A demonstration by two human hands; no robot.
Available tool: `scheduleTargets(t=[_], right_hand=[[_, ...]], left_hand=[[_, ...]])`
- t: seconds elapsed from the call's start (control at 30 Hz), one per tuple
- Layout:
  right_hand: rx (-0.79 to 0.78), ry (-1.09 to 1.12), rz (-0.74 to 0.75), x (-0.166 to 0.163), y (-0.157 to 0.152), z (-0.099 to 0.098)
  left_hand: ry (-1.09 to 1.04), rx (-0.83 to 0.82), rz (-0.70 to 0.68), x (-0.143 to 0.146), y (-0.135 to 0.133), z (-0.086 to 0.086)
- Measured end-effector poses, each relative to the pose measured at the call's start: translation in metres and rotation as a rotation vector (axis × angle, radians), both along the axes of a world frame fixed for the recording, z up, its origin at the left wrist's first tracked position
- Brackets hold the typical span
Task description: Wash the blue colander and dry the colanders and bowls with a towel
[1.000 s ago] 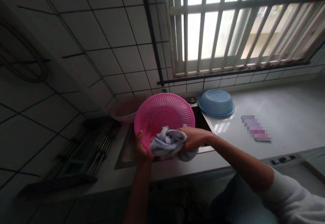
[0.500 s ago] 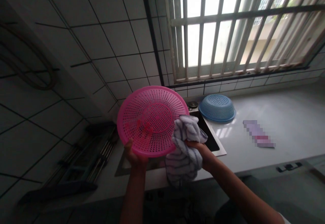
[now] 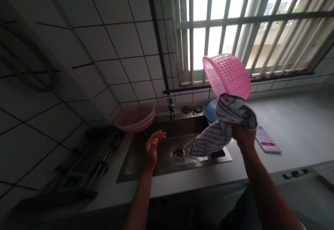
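My right hand (image 3: 244,134) is closed around a striped white-and-grey towel (image 3: 211,138) and, through the cloth, holds the rim of a pink plastic colander (image 3: 231,75). The colander is tilted on its side, raised in front of the window, and the towel's loose end hangs over the sink. My left hand (image 3: 153,146) is empty, fingers apart, over the left part of the steel sink (image 3: 146,172). Behind it, pink and whitish basins (image 3: 135,127) sit at the sink's back left corner, slightly blurred. A blue colander (image 3: 210,110) is partly hidden behind the towel.
A chrome faucet (image 3: 171,108) stands at the sink's back edge, with a drain strainer (image 3: 197,108) and a green scrubber (image 3: 186,109) beside it. A purple-and-white booklet (image 3: 268,141) lies on the white counter (image 3: 292,118). A folded metal rack (image 3: 78,174) stands at the left.
The pink colander has swung right and up from over the sink and turned onto its side, now in my right hand with the towel. My left hand has let go of it.
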State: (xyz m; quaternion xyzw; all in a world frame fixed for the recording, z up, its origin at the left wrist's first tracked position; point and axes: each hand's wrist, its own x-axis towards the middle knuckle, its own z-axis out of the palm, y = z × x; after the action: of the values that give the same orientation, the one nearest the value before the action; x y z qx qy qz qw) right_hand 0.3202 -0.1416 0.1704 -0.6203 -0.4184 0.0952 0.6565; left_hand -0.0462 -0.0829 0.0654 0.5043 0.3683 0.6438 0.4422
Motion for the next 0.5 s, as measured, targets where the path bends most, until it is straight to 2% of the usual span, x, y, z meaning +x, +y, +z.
scheduleTargets(t=[0.07, 0.13, 0.2, 0.3, 0.4, 0.5], right_hand=[[-0.115, -0.2, -0.171, 0.02, 0.015, 0.005], [-0.307, -0.356, -0.29, 0.037, 0.029, 0.005], [-0.51, -0.454, -0.276, 0.049, 0.041, -0.001], [-0.714, -0.517, -0.105, 0.056, 0.047, -0.013], [-0.671, -0.541, -0.01, 0.044, 0.039, -0.017], [-0.415, -0.496, 0.225, 0.012, 0.027, -0.009]], left_hand=[[0.04, -0.012, -0.018, 0.003, -0.001, -0.003], [0.079, -0.023, -0.027, 0.005, -0.002, -0.004], [0.117, -0.03, -0.028, 0.004, -0.002, -0.004], [0.154, -0.032, -0.023, 0.0, -0.001, -0.005], [0.186, -0.024, -0.023, -0.001, -0.001, -0.008], [0.196, -0.066, -0.077, 0.004, -0.002, -0.009]])
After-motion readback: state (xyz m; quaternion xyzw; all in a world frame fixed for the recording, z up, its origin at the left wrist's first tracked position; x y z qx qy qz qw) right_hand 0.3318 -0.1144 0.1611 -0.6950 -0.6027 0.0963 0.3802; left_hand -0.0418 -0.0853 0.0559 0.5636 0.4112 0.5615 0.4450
